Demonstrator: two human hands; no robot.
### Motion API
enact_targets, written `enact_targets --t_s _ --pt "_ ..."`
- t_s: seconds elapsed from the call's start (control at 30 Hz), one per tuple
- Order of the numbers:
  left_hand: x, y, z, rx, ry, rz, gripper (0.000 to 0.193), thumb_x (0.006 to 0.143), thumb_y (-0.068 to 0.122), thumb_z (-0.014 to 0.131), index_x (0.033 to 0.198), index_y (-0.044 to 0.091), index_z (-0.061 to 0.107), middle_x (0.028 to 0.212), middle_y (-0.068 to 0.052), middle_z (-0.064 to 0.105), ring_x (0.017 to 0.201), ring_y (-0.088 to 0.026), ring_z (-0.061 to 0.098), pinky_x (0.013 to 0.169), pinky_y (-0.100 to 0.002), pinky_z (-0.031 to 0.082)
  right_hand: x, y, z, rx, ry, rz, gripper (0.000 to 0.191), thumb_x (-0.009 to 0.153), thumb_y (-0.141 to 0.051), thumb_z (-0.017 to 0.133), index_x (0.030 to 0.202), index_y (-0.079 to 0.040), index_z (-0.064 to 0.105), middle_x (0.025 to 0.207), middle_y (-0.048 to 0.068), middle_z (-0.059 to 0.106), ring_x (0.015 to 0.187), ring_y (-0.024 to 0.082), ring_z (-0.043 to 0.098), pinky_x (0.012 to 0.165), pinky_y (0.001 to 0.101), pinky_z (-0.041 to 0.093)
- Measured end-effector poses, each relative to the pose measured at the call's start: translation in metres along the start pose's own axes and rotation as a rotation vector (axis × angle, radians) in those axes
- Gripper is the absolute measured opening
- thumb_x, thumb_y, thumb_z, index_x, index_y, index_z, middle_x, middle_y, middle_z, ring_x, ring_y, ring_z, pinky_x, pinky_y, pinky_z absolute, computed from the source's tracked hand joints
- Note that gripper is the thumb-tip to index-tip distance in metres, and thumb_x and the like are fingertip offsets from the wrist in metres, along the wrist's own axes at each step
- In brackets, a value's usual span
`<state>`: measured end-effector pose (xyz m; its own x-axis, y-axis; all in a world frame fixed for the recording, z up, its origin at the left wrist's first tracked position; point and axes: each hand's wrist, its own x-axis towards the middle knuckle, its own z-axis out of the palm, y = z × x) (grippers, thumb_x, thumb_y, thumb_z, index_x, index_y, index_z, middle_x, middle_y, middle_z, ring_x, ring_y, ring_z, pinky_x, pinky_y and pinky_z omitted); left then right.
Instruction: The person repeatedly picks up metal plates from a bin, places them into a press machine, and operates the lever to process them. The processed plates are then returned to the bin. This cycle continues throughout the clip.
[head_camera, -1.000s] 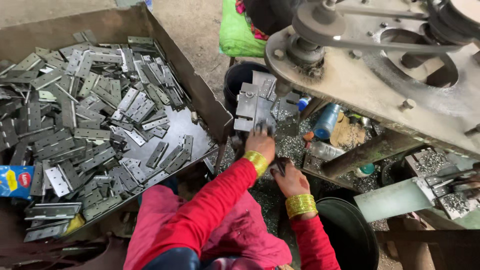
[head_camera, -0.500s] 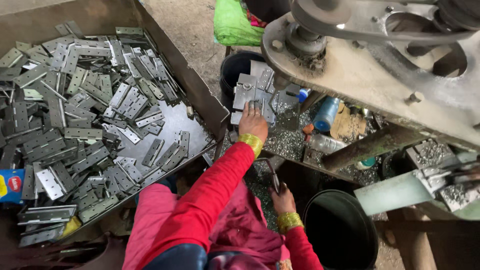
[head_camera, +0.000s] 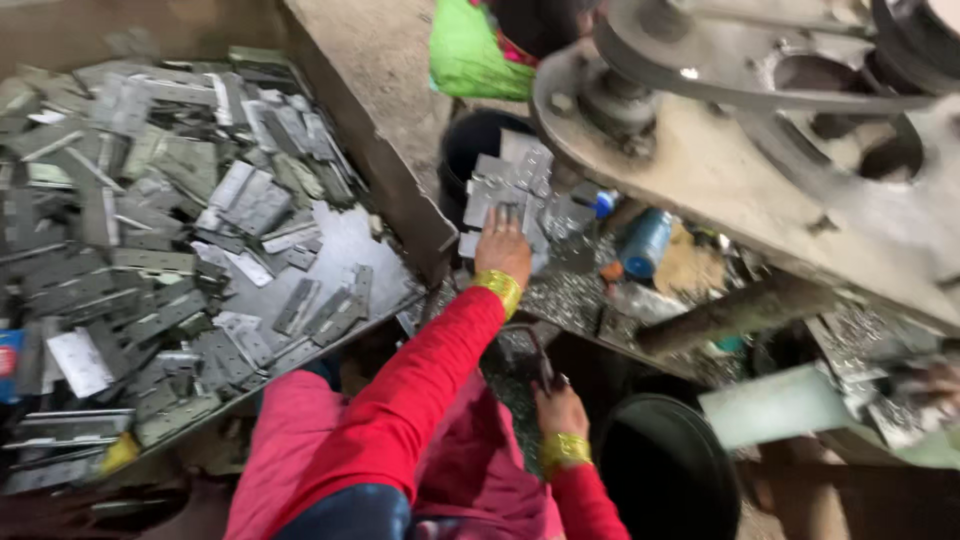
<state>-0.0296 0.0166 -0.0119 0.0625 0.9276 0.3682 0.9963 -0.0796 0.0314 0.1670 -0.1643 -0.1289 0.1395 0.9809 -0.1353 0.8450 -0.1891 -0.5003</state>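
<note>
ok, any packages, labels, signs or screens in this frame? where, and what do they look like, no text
Small packet: far left edge, lying among the metal hinge plates in the tray; flat, blue with a red patch, cut off by the frame.
Green bag: top centre, behind the black bucket; soft, bright green plastic.
Blue bottle: on the cluttered bench right of the left hand; cylindrical, lying down, label not discernible.
No signs or screens.

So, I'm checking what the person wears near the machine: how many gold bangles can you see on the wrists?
2. One gold bangle is on the left wrist, reaching to the stack of metal plates; another gold bangle is on the right wrist, lower down. Sleeves may hide more.
</note>
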Motion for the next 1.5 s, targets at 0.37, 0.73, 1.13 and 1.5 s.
enact_targets --t_s 0.37,0.73,1.13,1.5 --pt "0.021 -0.003 0.003 -0.007 -0.185 -0.003 0.049 0.098 0.030 0.043 0.132 0.004 0.066 0.161 -0.016 0.039 0.152 -0.036 0.029 0.125 -0.052 0.004 0.000 0.008 0.005 -0.324 0.010 -0.207 0.052 0.095 -0.041 0.060 0.137 -0.011 0.055 0.110 0.027 0.068 0.086 0.046 0.069 0.069 0.0543 0.056" --pt "0.042 -0.008 0.003 0.068 -0.182 -0.043 0.052 0.099 0.025 0.040 0.146 0.008 0.057 0.163 -0.008 0.036 0.154 -0.036 0.024 0.125 -0.059 -0.001 0.026 0.010 -0.017 -0.194 0.004 -0.054 0.058 0.089 -0.053 0.067 0.117 -0.003 0.061 0.104 0.025 0.071 0.097 0.046 0.069 0.080 0.0524 0.056" --pt "0.034 -0.011 -0.023 0.113 -0.306 0.014 0.048 0.102 0.028 0.041 0.142 0.013 0.062 0.169 -0.011 0.032 0.157 -0.041 0.018 0.125 -0.059 -0.002 -0.019 -0.080 -0.095 -0.415 0.250 -0.271 0.042 0.087 -0.046 0.067 0.101 -0.007 0.063 0.086 0.016 0.073 0.080 0.037 0.073 0.067 0.0494 0.056" --pt "0.042 -0.025 -0.022 -0.174 -0.060 0.057 0.045 0.095 0.019 0.045 0.134 0.007 0.064 0.152 -0.014 0.051 0.148 -0.034 0.037 0.123 -0.064 0.005 -0.023 -0.132 -0.124 -0.486 0.331 -0.289 0.032 0.087 -0.040 0.069 0.100 -0.010 0.065 0.081 0.012 0.072 0.069 0.033 0.073 0.059 0.0464 0.057"
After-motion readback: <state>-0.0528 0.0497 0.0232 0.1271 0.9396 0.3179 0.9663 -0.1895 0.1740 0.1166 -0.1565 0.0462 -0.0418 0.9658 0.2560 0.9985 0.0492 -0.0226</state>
